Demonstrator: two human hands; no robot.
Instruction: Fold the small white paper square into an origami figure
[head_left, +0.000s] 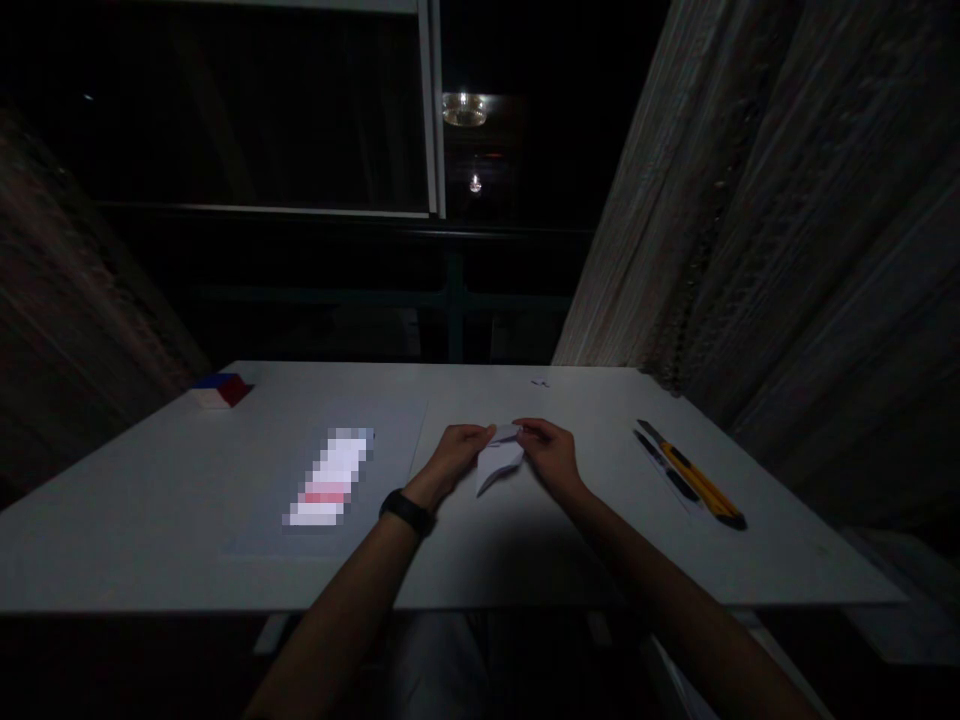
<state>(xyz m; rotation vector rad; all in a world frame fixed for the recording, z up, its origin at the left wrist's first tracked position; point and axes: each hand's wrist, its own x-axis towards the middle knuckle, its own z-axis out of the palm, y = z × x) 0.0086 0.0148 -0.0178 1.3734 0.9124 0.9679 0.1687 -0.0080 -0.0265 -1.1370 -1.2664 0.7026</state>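
Observation:
Both hands meet over the middle of the white table, pinching a small piece of white paper (498, 462) that is folded at its top. My left hand (454, 462), with a black band on its wrist, is closed on the paper's left upper edge. On the other side my right hand (553, 455) grips its right upper corner. The lower part of the paper hangs free and curls to a point. Fine details of the folds are too dim to make out.
On the right lie a yellow utility knife (701, 480) and a black pen-like tool (667, 467). A blurred-out bright phone-like rectangle (330, 478) rests on a pale sheet (255, 530) at left. Behind it sits a puzzle cube (219, 390). Tiny scraps (540, 384) lie near the back edge.

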